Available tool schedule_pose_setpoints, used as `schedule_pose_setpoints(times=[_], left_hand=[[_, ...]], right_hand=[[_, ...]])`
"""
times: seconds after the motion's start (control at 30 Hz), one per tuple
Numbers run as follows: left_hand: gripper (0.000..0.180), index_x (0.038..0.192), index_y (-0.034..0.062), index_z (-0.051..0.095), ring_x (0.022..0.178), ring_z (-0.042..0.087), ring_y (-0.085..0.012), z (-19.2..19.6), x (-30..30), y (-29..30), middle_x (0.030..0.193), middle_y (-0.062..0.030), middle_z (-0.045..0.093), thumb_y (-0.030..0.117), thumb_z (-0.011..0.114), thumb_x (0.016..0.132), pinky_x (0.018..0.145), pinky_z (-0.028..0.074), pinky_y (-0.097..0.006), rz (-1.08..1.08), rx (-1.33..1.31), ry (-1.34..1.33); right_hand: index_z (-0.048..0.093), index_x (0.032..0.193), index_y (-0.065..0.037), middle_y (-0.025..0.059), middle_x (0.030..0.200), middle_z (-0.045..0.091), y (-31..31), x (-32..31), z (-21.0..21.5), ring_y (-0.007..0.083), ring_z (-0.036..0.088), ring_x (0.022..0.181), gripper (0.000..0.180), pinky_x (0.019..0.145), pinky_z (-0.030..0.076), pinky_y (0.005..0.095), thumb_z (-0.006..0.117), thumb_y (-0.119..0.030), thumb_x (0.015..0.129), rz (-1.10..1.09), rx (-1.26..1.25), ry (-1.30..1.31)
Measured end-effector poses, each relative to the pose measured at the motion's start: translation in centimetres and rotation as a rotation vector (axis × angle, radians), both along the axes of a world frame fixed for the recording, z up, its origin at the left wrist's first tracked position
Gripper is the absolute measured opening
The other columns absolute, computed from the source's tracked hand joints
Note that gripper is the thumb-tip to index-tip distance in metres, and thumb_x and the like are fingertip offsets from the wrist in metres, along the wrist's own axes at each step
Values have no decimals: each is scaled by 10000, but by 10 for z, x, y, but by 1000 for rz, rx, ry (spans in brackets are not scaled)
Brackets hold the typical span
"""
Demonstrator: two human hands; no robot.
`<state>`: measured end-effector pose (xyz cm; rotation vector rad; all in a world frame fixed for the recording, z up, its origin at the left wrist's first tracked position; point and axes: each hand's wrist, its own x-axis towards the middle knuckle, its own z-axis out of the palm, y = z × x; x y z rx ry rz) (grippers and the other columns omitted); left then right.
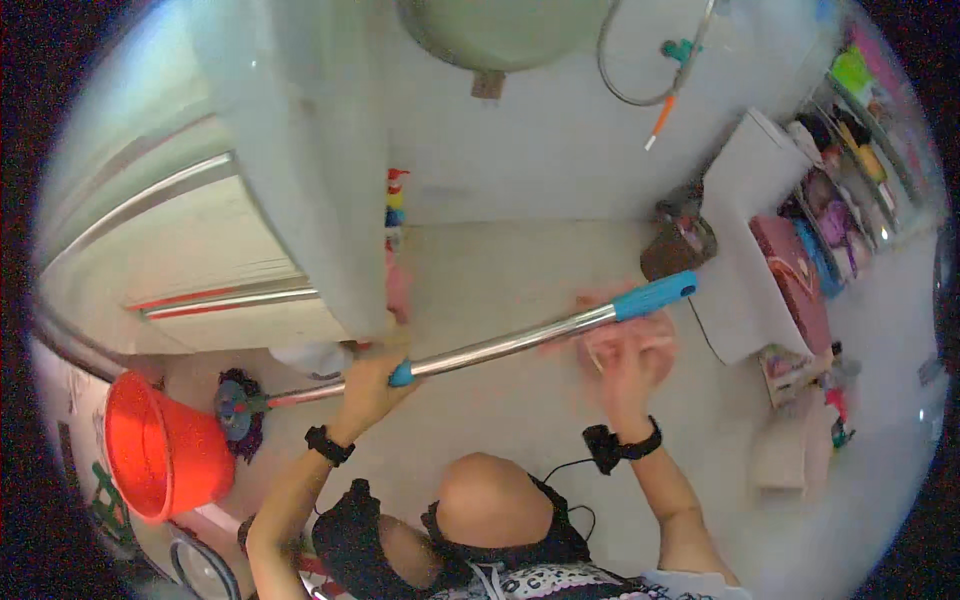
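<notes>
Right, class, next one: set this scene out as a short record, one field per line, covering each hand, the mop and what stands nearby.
left hand: closed round the pole, by its blue collar
right hand: at the pink cloth; blurred, grip unclear
mop: dark head at left, blue grip at right
bucket: red, beside the head; contact unclear
bin: brown, near the grip

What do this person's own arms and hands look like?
The left hand is bare, with a black wristband below it. The right hand is blurred; its black strap carries a boxy black unit. A pale sleeve shows on the right arm.
</notes>
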<state>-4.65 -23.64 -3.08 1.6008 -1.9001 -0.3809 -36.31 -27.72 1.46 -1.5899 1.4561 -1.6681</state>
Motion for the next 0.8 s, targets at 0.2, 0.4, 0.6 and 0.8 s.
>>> schedule_pose_setpoints(times=[0.2, 0.4, 0.6, 0.8], left_hand=[[182, 703, 73, 547, 632, 549, -308, -3, -22, -6, 658, -111, 548, 194, 658, 627, 538, 418, -398, -65, 130, -49], [181, 664, 81, 542, 589, 539, -294, -38, -34, -9, 632, -92, 531, 199, 668, 611, 508, 410, -374, -18, 20, -11], [193, 648, 88, 531, 555, 521, -282, -48, -33, -6, 603, -86, 504, 201, 678, 596, 491, 400, -352, -20, 35, -17], [192, 640, 95, 522, 563, 523, -276, -52, -27, -6, 601, -81, 501, 176, 686, 581, 491, 399, -349, 18, 41, -68]], right_hand=[[469, 1073, -44, 54, 1007, 484, -16, -59, 1, 146, 474, 899, 213, 795, 412, 313, 476, -91, 865, -91, -129, -278], [447, 1182, -77, 80, 1092, 477, -26, -37, -10, 194, 513, 835, 407, 744, 415, 350, 547, -162, 796, -36, -331, 546], [480, 1146, -100, 94, 969, 554, -8, 25, -25, 250, 545, 861, 376, 771, 393, 460, 496, -252, 802, 346, -353, 926], [555, 887, -61, 92, 851, 542, -42, -45, 2, 289, 507, 817, 251, 692, 351, 392, 513, -137, 651, 22, -345, 947]])
